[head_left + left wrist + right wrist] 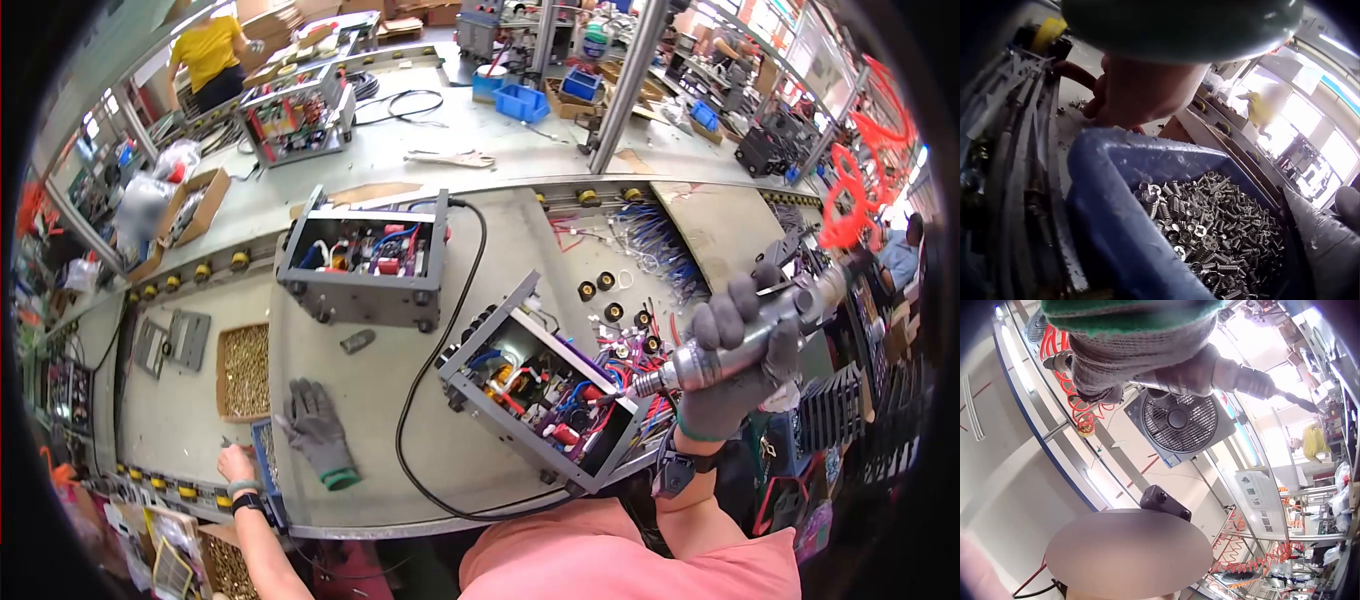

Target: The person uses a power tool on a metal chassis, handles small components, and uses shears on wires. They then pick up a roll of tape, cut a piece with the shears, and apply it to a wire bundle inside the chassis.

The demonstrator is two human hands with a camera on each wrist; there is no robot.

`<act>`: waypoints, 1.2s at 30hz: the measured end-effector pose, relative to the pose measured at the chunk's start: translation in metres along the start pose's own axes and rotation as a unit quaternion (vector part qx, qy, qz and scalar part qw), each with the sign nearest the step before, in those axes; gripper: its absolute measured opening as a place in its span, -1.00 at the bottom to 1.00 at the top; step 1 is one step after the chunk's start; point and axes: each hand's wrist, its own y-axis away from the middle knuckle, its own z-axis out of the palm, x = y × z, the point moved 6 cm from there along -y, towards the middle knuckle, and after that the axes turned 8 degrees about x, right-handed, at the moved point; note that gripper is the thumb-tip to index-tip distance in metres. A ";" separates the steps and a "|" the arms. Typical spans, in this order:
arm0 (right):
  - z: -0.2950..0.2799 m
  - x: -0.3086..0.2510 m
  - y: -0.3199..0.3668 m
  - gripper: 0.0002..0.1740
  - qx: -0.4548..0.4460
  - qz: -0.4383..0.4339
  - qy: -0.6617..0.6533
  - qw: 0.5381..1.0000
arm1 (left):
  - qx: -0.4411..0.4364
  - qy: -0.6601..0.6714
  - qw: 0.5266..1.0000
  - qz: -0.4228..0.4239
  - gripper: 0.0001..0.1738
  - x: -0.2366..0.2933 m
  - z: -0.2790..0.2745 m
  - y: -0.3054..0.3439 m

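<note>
My bare left hand (236, 463) is low over the bench just beyond a blue bin (1104, 206) of small screws (1210, 219). In the left wrist view its finger and thumb are spread apart, near a few loose screws (1077, 103) on the bench. My gloved right hand (735, 350) grips a grey power screwdriver (712, 362), its fingers wrapped round the body. The driver's bit points left, over the edge of an open metal-cased electrical unit (545, 400) with coloured wires and boards inside. A grey glove (318, 428) lies flat beside the bin.
A second open unit (365, 262) stands behind, its black cable (408, 425) looping across the bench. A box of brass-coloured fasteners (245, 370) sits at left. Black ring-shaped parts (605, 281) and bundled wires (650, 250) lie at right. Red coiled hose (850, 190) hangs at far right.
</note>
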 end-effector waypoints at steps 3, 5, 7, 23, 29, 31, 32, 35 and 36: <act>-0.019 0.011 -0.016 -0.46 0.036 0.089 -0.020 0.995 | 0.028 -0.120 0.992 0.008 -0.85 -0.006 0.026 -0.017; -0.040 0.024 -0.023 -0.48 0.066 0.147 -0.031 0.986 | 0.014 -0.121 0.993 0.008 -0.86 0.001 0.019 -0.018; -0.059 0.037 -0.026 -0.50 0.113 0.206 -0.060 0.970 | -0.013 -0.123 0.992 -0.008 -0.87 0.002 0.019 -0.023; -0.148 0.092 0.011 -0.56 0.287 0.310 -0.126 0.898 | 0.006 0.358 0.926 -0.120 -0.79 -0.009 -0.046 -0.026; -0.157 0.091 0.030 -0.60 0.350 0.287 -0.155 0.878 | 0.068 0.581 0.811 0.019 -0.81 0.174 -0.200 0.043; -0.152 0.094 0.044 -0.60 0.369 0.304 -0.218 0.851 | 0.050 0.586 0.802 0.105 -0.84 0.250 -0.247 0.096; -0.133 0.090 0.055 -0.57 0.342 0.329 -0.187 0.860 | 0.026 0.564 0.811 0.153 -0.87 0.284 -0.272 0.125; -0.124 0.091 0.068 -0.53 0.332 0.359 -0.211 0.847 | 0.103 0.583 0.709 0.382 -0.84 0.364 -0.317 0.208; -0.117 0.087 0.069 -0.52 0.339 0.363 -0.227 0.838 | 0.114 0.585 0.675 0.435 -0.85 0.381 -0.333 0.228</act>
